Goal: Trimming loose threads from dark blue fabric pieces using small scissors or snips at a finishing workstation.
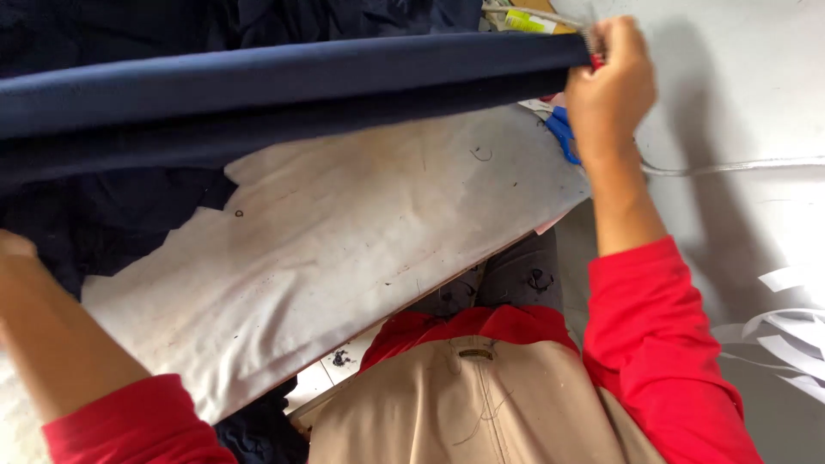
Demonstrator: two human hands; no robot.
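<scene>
My right hand [608, 82] is clenched around the end of a long navy blue fabric strip [284, 86], which stretches taut across the top of the view, raised above a stained white padded board [344, 249]. My left hand [13, 249] sits at the left edge with only its wrist and a little of the hand showing; the fingers lie out of view, near the strip's other end. Both arms wear red sleeves.
A heap of dark navy cloth [103, 215] lies on the board's left and back. Blue plastic bits [563, 133] sit by my right wrist. White paper strips [782, 326] and a white cord [730, 165] lie on the grey floor at right.
</scene>
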